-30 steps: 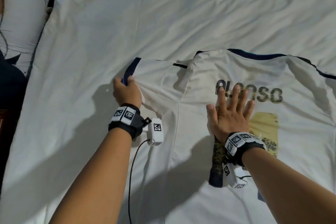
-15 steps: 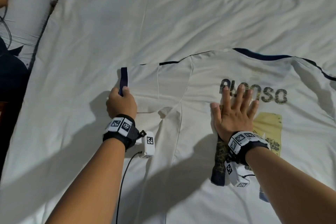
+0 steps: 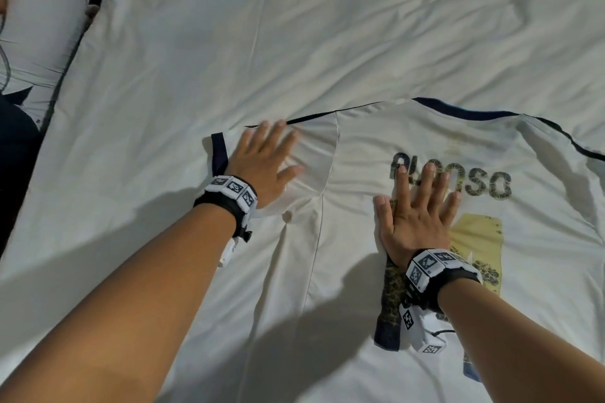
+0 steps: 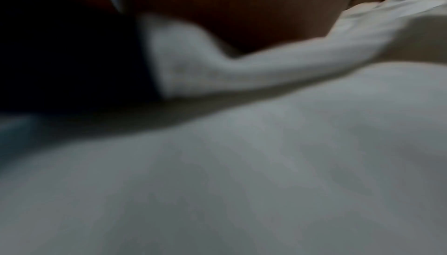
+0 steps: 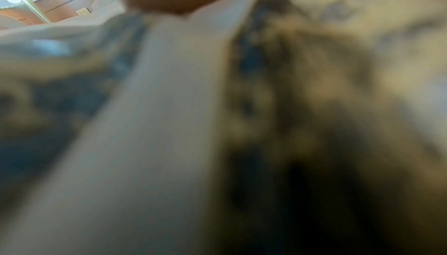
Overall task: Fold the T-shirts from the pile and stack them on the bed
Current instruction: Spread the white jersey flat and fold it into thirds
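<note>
White, creased bedding covers the bed (image 3: 294,26), which fills nearly the whole head view. On it lies the T-shirt (image 3: 540,222), a white jersey with dark trim, spread back-up with its printed name showing; everything below is placed from that name. Far up and left of the name, at the bed's edge, sits a heap of pale cloth (image 3: 39,16), probably the pile, though too little shows to be sure. Left of the name, the sleeve (image 3: 311,154) is laid out flat, its dark cuff farthest from the lettering. The left hand (image 3: 265,167) rests on this sleeve with fingers straight and spread, gripping nothing. The right hand (image 3: 419,216) lies flat with fingers extended, its tips touching the first letters, also holding nothing. Both wrist views are too blurred to add detail.

The step looks like smoothing before folding. It would go best with the right palm anchoring the body while the left sweeps wrinkles outward toward the cuff, then folds the sleeve inward along a straight line.
</note>
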The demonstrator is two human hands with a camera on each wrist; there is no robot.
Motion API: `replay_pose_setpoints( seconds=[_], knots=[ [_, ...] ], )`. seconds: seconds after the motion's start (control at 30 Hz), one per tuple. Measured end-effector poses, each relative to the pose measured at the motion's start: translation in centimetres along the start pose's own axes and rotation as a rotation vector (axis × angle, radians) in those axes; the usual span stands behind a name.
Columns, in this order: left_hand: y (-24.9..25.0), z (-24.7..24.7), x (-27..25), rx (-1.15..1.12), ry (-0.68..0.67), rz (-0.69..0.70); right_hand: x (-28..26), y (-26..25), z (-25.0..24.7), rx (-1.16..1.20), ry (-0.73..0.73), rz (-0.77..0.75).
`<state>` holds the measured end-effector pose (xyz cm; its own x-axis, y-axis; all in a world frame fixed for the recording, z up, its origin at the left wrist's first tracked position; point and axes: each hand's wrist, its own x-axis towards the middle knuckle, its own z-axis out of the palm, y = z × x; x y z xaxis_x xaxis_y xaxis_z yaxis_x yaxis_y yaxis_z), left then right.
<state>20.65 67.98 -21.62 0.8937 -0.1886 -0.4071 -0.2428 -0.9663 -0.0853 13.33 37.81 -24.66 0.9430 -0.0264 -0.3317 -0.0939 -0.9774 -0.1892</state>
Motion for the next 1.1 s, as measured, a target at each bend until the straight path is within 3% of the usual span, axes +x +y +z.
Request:
replay_pose_setpoints(
  seconds=[0.07,0.1,0.17,0.23,0.27,0.3,0.37,0.43,0.5,0.6,0.7,0.8,0.9,1.0,1.1],
  knots=[
    [-0.5,-1.0,0.3,-0.030,0.022,-0.223,0.0,0.1,-0.1,0.004,-0.002,-0.003],
    [0.5,-1.5,0.3,-0.041,0.067,-0.257,-0.1,0.0,-0.1,0.007,-0.009,-0.004],
    [4.0,-1.9,-0.2,-0.092,0.173,-0.105,-0.1,0.0,-0.2,0.013,-0.013,-0.006],
    [6.6,-1.1,-1.3,-0.095,0.105,0.128,-0.1,0.0,-0.3,0.021,-0.010,-0.007],
    [7.0,-0.3,-1.8,-0.059,0.040,0.165,-0.1,0.0,-0.4,0.026,-0.011,-0.012],
    [6.9,0.3,-1.9,-0.038,-0.011,0.126,-0.1,0.0,-0.4,0.030,-0.014,-0.021],
    [6.9,0.3,-1.8,-0.128,-0.058,-0.104,-0.2,0.2,-0.7,0.041,-0.036,-0.033],
    [8.5,-1.1,-1.0,-0.218,0.008,-0.242,-0.4,0.5,-1.5,0.068,-0.083,-0.049],
    [11.9,-2.4,-0.3,-0.177,0.131,-0.104,-0.3,0.7,-2.8,0.095,-0.127,-0.069],
    [17.5,-2.8,1.0,-0.123,0.126,0.179,1.1,2.6,-4.4,0.030,-0.049,-0.098],
    [19.4,-2.2,2.9,-0.091,0.078,0.170,2.7,6.6,-4.9,-0.082,-0.030,-0.190],
    [18.3,-2.0,4.7,-0.078,0.118,0.105,3.8,10.9,-5.5,-0.132,-0.023,-0.248],
    [16.5,-2.4,5.8,-0.096,0.132,-0.004,4.8,14.1,-6.7,-0.094,-0.027,-0.171],
    [15.1,-2.7,6.1,-0.135,0.099,-0.161,4.9,17.4,-7.6,0.017,-0.061,0.076],
    [15.9,-3.5,4.4,-0.216,0.100,-0.294,3.6,17.7,-7.9,0.057,-0.003,0.246]
  ],
)
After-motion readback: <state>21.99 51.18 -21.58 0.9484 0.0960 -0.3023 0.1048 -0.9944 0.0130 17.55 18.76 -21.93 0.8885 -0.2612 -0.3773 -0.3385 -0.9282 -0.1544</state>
